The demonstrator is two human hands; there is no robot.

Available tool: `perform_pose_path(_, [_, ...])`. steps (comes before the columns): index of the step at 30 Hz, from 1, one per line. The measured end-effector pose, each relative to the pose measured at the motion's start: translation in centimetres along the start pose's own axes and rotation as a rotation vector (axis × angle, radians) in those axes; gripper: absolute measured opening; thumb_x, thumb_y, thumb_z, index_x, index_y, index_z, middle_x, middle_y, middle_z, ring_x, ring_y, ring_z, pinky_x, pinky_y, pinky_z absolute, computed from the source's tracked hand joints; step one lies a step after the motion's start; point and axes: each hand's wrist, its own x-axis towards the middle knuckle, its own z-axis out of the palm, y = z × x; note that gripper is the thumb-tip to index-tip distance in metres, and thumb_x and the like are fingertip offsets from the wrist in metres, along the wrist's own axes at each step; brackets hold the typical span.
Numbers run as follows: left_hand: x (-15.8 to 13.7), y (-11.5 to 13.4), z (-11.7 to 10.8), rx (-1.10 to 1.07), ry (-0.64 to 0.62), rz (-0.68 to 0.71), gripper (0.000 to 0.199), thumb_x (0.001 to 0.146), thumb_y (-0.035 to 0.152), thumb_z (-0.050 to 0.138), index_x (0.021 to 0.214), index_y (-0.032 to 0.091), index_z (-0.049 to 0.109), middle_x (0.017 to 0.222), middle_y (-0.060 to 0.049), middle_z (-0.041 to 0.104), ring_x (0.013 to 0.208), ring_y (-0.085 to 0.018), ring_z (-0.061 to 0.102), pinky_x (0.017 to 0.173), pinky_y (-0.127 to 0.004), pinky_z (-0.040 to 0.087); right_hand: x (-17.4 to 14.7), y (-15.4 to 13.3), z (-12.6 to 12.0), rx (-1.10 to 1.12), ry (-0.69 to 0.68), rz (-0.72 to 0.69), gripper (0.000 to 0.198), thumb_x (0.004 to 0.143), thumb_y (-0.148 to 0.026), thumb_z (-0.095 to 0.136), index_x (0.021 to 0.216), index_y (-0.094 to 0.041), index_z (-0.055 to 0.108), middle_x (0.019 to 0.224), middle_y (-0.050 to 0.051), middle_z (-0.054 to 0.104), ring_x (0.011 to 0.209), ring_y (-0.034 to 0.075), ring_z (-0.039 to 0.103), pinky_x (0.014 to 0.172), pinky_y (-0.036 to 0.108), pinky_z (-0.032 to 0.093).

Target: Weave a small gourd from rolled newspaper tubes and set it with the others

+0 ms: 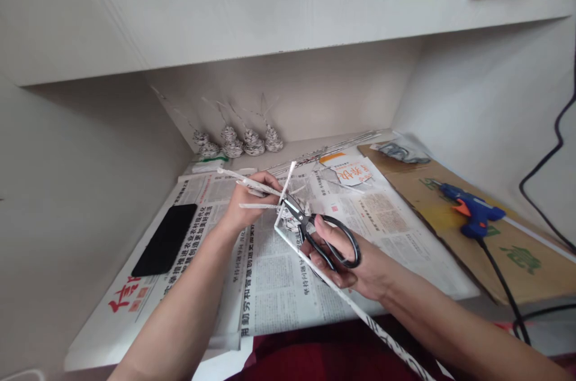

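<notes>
A woven piece of rolled paper strips (294, 220) is held over the newspaper, its loose ends sticking out several ways. My left hand (252, 198) is closed on the upper part of it, where the strips come together. In my right hand (335, 255) is a pair of black-handled scissors (297, 211), thumb and fingers through the loops. The blades point up and left at the strips beside my left fingers. One long paper strip (342, 294) bends there and runs down past my right hand toward my lap. Part of the woven piece is hidden behind the scissors.
Newspaper (270, 303) covers the table. A black phone (165, 240) lies at left. Several woven paper gourd shapes (231, 142) stand at the back, beside long paper sticks (333, 146). At right, a blue glue gun (477, 213) with a cable rests on cardboard (508, 270).
</notes>
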Motion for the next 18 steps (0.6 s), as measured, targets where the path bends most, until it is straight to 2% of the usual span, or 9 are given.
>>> perform_pose_path(4, [0.07,-0.05,0.01,-0.018,0.008,-0.008,0.014,0.063,0.012,0.073,0.072,0.014,0.062,0.074,-0.003,0.070,0.068,-0.016,0.066,0.062,-0.023,0.051,0.05,0.59,0.15,0.017,0.011,-0.059,0.061,0.079,-0.072,0.052,0.083,-0.013,0.066,0.061,-0.001,0.054,0.033,0.001,0.038,0.030,0.015,0.012])
perform_pose_path(9, [0.14,-0.13,-0.02,0.004,0.017,0.001,0.014,0.063,0.013,0.074,0.072,0.014,0.064,0.073,-0.001,0.069,0.066,-0.013,0.064,0.062,-0.021,0.050,0.22,1.08,0.36,0.035,0.076,-0.051,0.056,0.078,-0.070,0.056,0.084,-0.015,0.065,0.063,-0.002,0.054,0.038,0.002,0.044,0.034,0.013,0.020])
perform_pose_path(14, [0.10,-0.12,0.01,-0.041,-0.012,-0.031,0.015,0.063,0.016,0.076,0.072,0.014,0.064,0.074,-0.003,0.070,0.066,-0.015,0.065,0.061,-0.023,0.051,0.51,0.87,0.26,0.060,0.002,-0.048,0.060,0.080,-0.072,0.050,0.082,-0.013,0.065,0.059,-0.004,0.050,0.032,0.000,0.035,0.032,0.015,0.012])
perform_pose_path(18, [0.08,-0.22,-0.09,-0.057,-0.036,-0.047,0.015,0.064,0.017,0.076,0.072,0.014,0.064,0.075,-0.005,0.071,0.069,-0.017,0.067,0.064,-0.025,0.053,0.61,0.99,0.16,0.031,0.009,-0.054,0.058,0.081,-0.071,0.051,0.082,-0.014,0.063,0.058,-0.004,0.049,0.033,0.000,0.035,0.033,0.015,0.014])
